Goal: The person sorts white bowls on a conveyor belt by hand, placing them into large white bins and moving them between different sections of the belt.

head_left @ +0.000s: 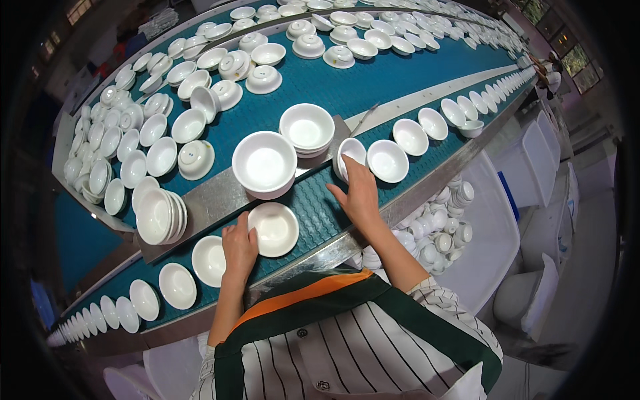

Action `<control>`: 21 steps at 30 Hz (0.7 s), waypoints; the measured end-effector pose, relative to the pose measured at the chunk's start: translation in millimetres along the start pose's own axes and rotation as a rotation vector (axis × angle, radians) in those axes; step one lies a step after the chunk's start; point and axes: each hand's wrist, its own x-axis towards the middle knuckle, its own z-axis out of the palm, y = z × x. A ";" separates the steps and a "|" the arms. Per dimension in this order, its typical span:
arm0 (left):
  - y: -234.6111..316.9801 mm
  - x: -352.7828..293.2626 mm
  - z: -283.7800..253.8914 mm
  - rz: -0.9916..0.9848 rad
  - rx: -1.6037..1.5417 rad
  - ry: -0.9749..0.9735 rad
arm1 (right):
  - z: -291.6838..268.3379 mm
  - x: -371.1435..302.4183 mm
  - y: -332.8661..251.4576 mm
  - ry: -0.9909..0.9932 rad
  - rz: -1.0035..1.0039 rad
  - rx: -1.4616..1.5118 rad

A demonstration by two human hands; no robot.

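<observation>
On the near side of the metal ledge point(210, 197), the left hand point(239, 247) touches the rim of a white bowl point(279, 230) on the narrow belt point(320, 203); whether it grips, I cannot tell. Farther right on that side, the right hand point(362, 200) has fingers over a tilted bowl point(353, 147), thumb spread away; its hold is unclear too. Bowl stacks point(265, 160) stand on the ledge; beyond it, loose bowls point(264, 79) cover much of the wide belt point(427, 73).
</observation>
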 end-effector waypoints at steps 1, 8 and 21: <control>1.2 -0.3 -3.5 -0.011 0.005 -0.008 | 4.0 -1.6 20.6 -0.047 -0.004 -0.024; 42.7 5.3 1.3 0.108 0.033 0.242 | -6.4 -49.6 44.6 -0.362 -0.236 0.063; 88.0 50.1 44.2 -0.044 -0.043 -0.086 | -51.4 -19.2 104.7 -0.266 -0.047 -0.017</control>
